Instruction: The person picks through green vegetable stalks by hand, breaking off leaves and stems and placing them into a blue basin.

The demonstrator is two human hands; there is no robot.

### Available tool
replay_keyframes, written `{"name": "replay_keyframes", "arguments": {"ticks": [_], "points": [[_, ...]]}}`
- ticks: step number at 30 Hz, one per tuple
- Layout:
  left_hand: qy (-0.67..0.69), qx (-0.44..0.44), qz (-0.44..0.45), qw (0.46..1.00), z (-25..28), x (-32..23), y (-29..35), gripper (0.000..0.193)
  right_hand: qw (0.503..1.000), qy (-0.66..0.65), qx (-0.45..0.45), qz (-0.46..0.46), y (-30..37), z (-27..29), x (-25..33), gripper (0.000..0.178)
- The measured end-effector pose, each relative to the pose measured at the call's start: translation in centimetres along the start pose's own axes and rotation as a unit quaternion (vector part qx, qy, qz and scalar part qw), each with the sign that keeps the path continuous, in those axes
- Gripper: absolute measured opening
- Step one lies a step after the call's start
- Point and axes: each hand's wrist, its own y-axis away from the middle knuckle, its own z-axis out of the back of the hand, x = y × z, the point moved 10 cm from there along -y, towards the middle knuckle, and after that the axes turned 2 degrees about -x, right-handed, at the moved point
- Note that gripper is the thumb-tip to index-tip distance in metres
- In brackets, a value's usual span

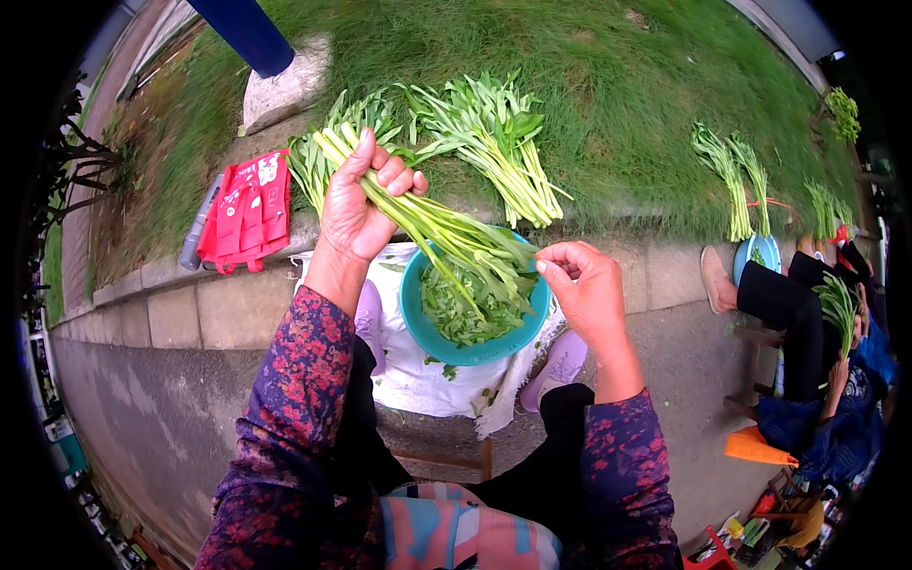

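Observation:
My left hand [359, 209] is wrapped around the stem ends of a bunch of water spinach [439, 228]. The bunch slants down to the right, its leaves over a teal bowl [463, 355]. Inside the bowl lie torn green leaf pieces [454, 318]. At the bowl's right side, my right hand [587, 290] has thumb and forefinger pinched at a leaf tip of the bunch. How much of the leaf sits between those fingers is too small to tell. Below the bowl is a white cloth [418, 391] with green scraps on it, between my lilac shoes.
More water spinach [494, 157] lies on the curb and grass ahead. Left of it are a red bag [249, 211], a grey cylinder [201, 223] and a blue post [249, 38] on a stone base. At right, a seated person [826, 399] holds greens near another blue bowl [763, 251].

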Motion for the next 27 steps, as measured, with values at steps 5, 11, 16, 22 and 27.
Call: {"name": "replay_keyframes", "arguments": {"ticks": [5,11,16,22,27], "points": [[0.009,0.015,0.002,1.0,-0.5,0.2,0.0,0.033,0.998,0.059,-0.004,0.025,0.1,-0.7,0.9,0.012],[0.002,0.013,0.009,1.0,-0.5,0.5,-0.1,0.034,0.997,0.074,0.005,0.029,0.2,-1.0,0.6,0.009],[-0.073,0.009,-0.011,0.997,-0.5,0.1,0.0,0.035,0.999,0.03,0.004,0.012,0.0,-0.1,0.5,0.007],[-0.122,0.01,-0.034,0.992,-0.8,-0.3,0.3,0.037,0.991,-0.097,0.018,-0.094,0.0,-0.5,-1.1,0.004],[-0.058,0.052,-0.009,0.997,-2.1,0.1,0.6,0.04,0.956,-0.265,-0.022,-0.125,-0.2,0.4,-1.4,0.004]]}}
